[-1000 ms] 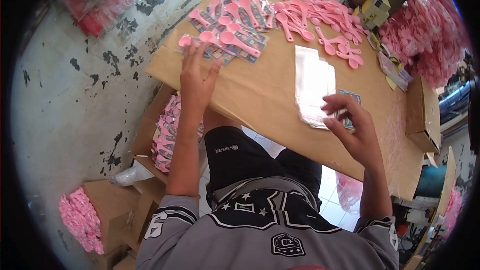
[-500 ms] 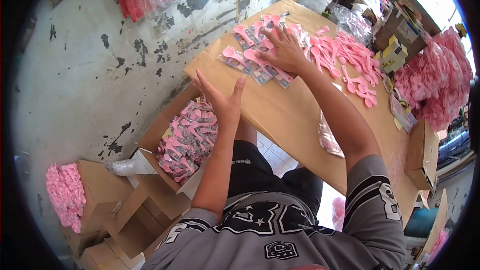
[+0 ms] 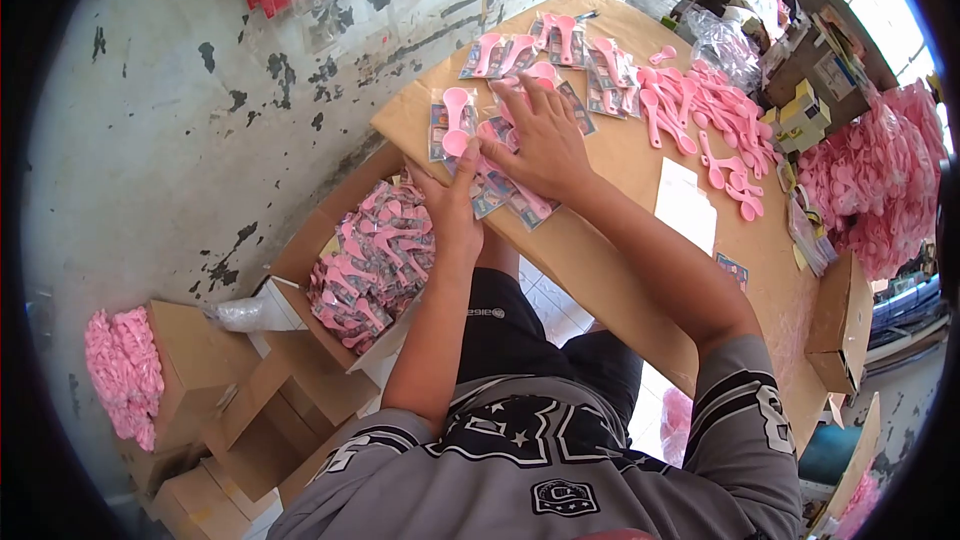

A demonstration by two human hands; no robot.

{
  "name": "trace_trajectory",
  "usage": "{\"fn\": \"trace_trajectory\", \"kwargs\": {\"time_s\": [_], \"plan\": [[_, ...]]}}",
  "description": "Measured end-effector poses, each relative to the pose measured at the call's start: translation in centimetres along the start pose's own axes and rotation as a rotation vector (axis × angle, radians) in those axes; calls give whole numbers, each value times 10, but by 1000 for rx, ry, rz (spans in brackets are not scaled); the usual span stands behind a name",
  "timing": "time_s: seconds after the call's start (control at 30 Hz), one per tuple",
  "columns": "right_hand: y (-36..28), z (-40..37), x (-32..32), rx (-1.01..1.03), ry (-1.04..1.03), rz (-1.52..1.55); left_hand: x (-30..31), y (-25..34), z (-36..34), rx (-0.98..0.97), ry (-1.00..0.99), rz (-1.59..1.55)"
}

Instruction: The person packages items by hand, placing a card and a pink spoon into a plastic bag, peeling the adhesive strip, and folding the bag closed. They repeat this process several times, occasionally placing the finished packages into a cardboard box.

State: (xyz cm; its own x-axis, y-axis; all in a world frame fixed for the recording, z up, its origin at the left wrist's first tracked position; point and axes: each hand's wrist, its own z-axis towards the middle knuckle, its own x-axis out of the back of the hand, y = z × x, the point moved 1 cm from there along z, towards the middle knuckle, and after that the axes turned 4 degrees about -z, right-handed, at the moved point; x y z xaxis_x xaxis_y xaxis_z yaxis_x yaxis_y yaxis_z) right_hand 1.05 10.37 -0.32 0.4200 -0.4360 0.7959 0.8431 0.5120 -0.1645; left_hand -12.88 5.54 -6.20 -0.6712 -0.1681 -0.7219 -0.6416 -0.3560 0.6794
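Observation:
My right hand lies over a cluster of clear packets, its fingers spread. Each packet has a pink measuring spoon and a printed card inside. At the table's near edge my left hand has its thumb raised against the cluster and its fingers stretched along the edge, partly out of sight. Just beyond the left thumb is a packed spoon. More packed spoons lie farther back. Below my left hand stands a carton holding many packed spoons.
Loose pink spoons are heaped on the brown-covered table. White paper and a small card lie near my right forearm. Bulging bags of pink spoons stand at right. Open cartons are on the floor at left.
My right hand has moved toward the near table edge, with packets gathered under it. My left hand has lowered and come close to it. The white paper now shows more fully.

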Motion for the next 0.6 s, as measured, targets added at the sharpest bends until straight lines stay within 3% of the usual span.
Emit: {"fn": "trace_trajectory", "kwargs": {"time_s": [0.03,0.17,0.3,0.4,0.6], "plan": [[-4,2,7,-20,-52,11,-6,5,-4,25,4,-37],[9,6,15,-62,64,-230,-9,10,-2,14,-10,-85],[20,-9,8,-261,-259,9,-15,7,-2,-25,-7,-45],[14,-17,-2,-238,-160,47,-9,2,-2,3,18,-69],[-19,-27,1,-238,-185,117,-3,11,-14,114,44,-234]]}}
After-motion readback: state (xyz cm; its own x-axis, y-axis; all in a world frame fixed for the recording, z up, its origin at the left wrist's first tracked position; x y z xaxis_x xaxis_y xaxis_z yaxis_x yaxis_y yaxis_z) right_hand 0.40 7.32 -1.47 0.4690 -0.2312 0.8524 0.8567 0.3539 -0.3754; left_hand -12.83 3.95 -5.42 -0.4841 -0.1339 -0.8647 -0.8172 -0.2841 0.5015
